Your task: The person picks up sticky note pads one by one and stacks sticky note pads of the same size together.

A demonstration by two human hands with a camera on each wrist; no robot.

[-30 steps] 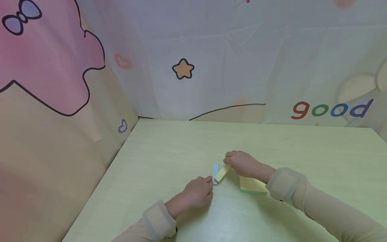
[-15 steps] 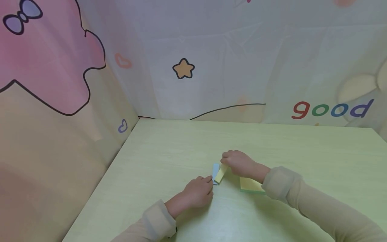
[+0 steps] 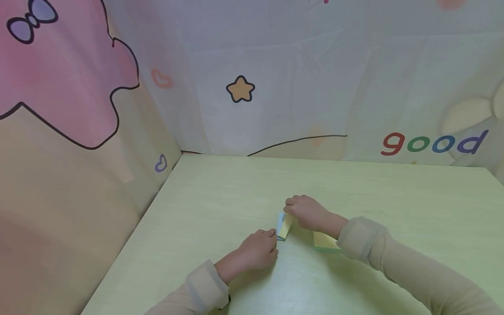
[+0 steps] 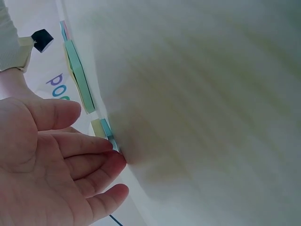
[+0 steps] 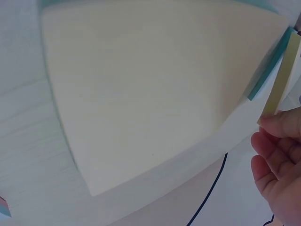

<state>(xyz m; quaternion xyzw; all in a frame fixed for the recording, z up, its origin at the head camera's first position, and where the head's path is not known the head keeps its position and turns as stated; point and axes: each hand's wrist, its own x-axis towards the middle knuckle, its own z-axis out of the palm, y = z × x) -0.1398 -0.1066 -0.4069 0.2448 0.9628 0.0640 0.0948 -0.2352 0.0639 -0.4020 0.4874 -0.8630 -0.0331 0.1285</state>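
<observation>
A slim yellow sticky-note strip pad point(image 3: 286, 227) is pinched at its far end between my right hand's point(image 3: 310, 213) thumb and fingers. It lies tilted over a similar blue strip pad point(image 3: 280, 223) on the table, their near ends together. With fingers fairly straight, my left hand point(image 3: 257, 250) touches the blue pad's near left side; its palm shows in the left wrist view. Under my right forearm sits a larger square sticky-note pad point(image 3: 325, 241), yellow on top with green below. That pad's yellow top point(image 5: 155, 94) fills much of the right wrist view.
The pale green table point(image 3: 220, 192) meets a printed cloth backdrop point(image 3: 275, 105) behind and on the left. A small pink and blue item point(image 4: 65, 30) appears beyond the square pad in the left wrist view; its kind is unclear.
My right hand has moved slightly left, swinging the yellow strip pad's far end toward the blue one, so the two lie closer in line. The left hand has stayed put.
</observation>
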